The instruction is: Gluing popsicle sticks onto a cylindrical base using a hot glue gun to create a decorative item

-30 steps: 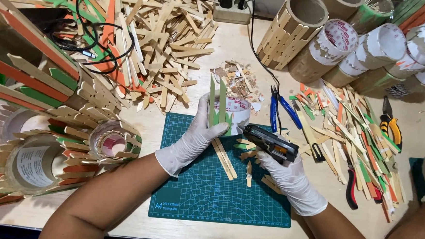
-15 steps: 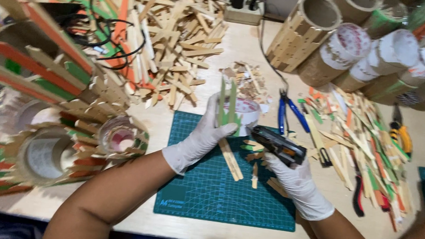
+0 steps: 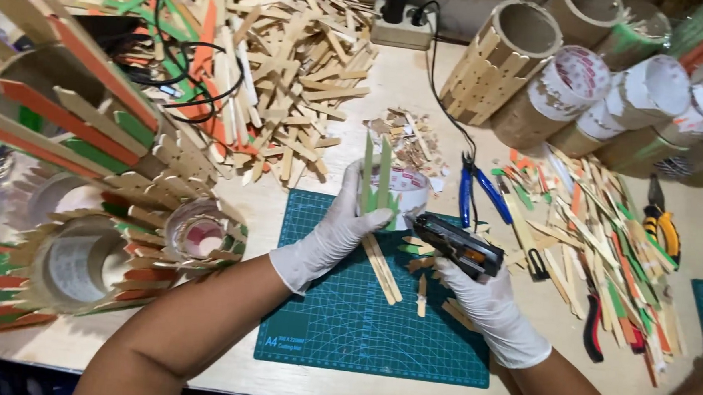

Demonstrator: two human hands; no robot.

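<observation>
My left hand (image 3: pixel 335 235), in a white glove, grips a small tape roll (image 3: pixel 404 189) with two green pointed sticks (image 3: pixel 377 175) standing up against its side. My right hand (image 3: pixel 484 302), also gloved, holds a black glue gun (image 3: pixel 453 244) with its nozzle pointing at the base of the green sticks. Both hands hover over a green cutting mat (image 3: pixel 361 318). Plain wooden sticks (image 3: pixel 382 268) lie on the mat under the hands.
A big heap of plain and coloured sticks (image 3: pixel 278 73) fills the back. Stick-covered rolls (image 3: pixel 78 207) stand left; cardboard tubes and tape rolls (image 3: pixel 582 81) back right. Blue pliers (image 3: pixel 480 192), yellow and red cutters and cut sticks (image 3: pixel 598 234) lie right. A power strip (image 3: pixel 397 23) sits behind.
The view has shifted slightly; my hands keep the roll and glue gun together, with the gun's nozzle staying near the foot of the green sticks.
</observation>
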